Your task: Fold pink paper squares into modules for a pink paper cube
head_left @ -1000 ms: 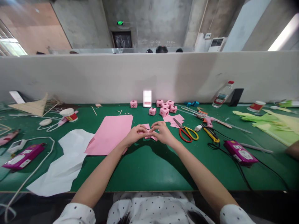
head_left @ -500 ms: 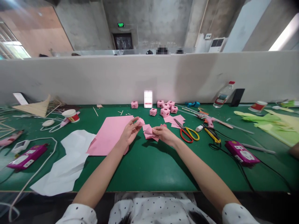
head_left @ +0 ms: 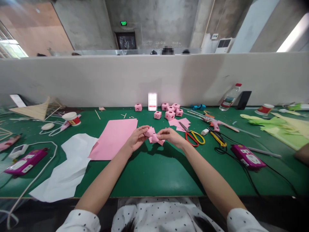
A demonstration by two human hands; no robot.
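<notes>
Over the middle of the table, my left hand (head_left: 138,138) pinches a folded pink paper piece (head_left: 150,131) between thumb and fingers. My right hand (head_left: 171,136) has its fingertips closed on a second folded pink paper piece (head_left: 154,139), whose flaps stick out below. The two pieces touch or overlap; whether they are joined I cannot tell. Beyond the hands stand several finished-looking pink paper cubes (head_left: 170,115) with diamond-shaped openings. Flat pink paper squares (head_left: 184,121) lie behind my right hand, partly under the scissors (head_left: 193,137). Left of my left hand lies a pink sheet (head_left: 113,138).
White paper (head_left: 70,167) lies left. A purple power strip (head_left: 248,157) with cables, a pink glue gun (head_left: 215,125) and a yellow-handled cutting tool (head_left: 218,138) are right. A phone (head_left: 152,101) and a bottle (head_left: 230,98) stand before the grey partition (head_left: 108,80). Another person's arm (head_left: 301,153) shows at far right.
My left hand has moved slightly right and down, bringing its pink piece against the one in my right hand. The right hand keeps its pinch. The view has shifted a little.
</notes>
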